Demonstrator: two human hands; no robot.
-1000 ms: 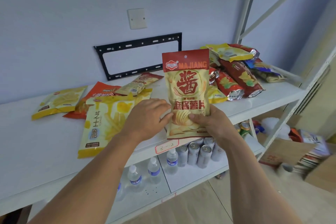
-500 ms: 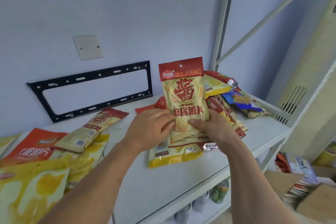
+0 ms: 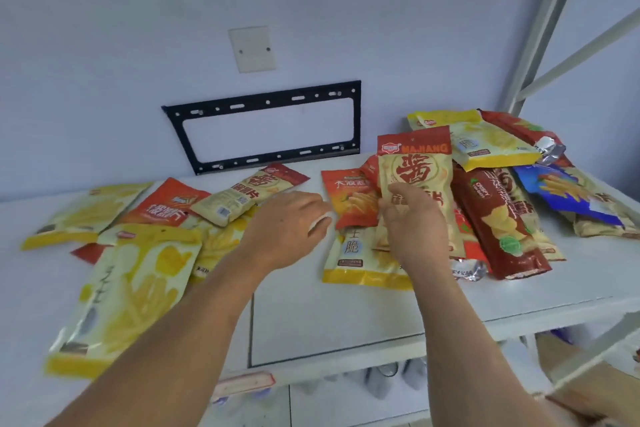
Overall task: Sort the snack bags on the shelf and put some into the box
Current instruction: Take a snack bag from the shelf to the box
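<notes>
Presently the right hand (image 3: 414, 218) grips a cream chip bag (image 3: 417, 180) with a red top band, upright, its long axis vertical, over the heap of snack bags (image 3: 498, 218) directly beyond that hand. The left hand (image 3: 291, 222) hovers just beside it, fingers loosely extended and holding nothing. A matching bag (image 3: 247, 192) lies flat beyond the left hand, which is nearer to it. Judgement: the matching pair could be grouped there.
</notes>
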